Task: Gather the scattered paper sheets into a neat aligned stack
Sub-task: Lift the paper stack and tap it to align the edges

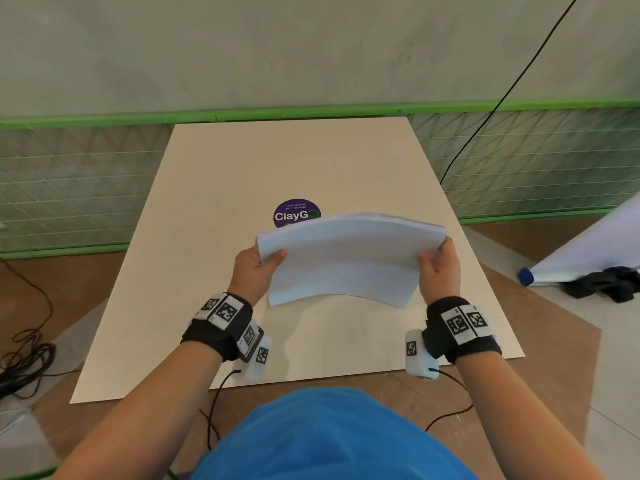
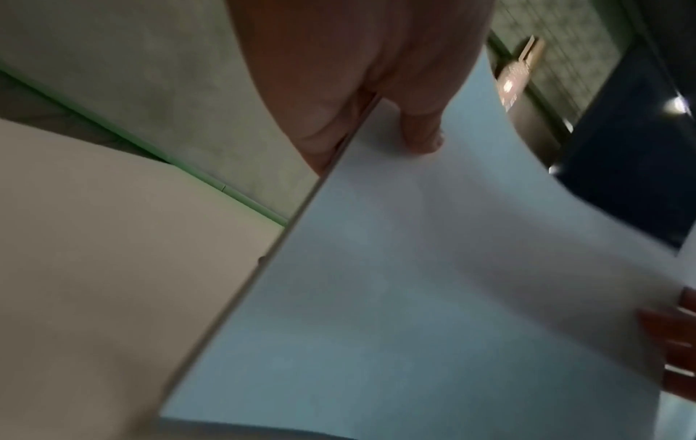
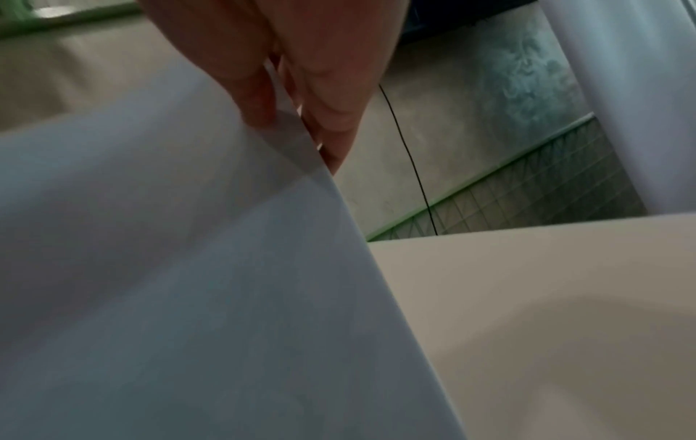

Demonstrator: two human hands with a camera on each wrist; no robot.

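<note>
Now both hands clamp the bowed white paper stack (image 1: pixel 346 258) above the pale bench (image 1: pixel 207 202): left hand (image 1: pixel 254 268), right hand (image 1: pixel 440 268). Should loosen slightly and tap the edges square.

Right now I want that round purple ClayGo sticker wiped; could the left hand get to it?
Probably not yet: the left hand grips one end of the bowed white paper stack, which overhangs the round purple sticker's near edge. The beige board around it lies bare.
</note>
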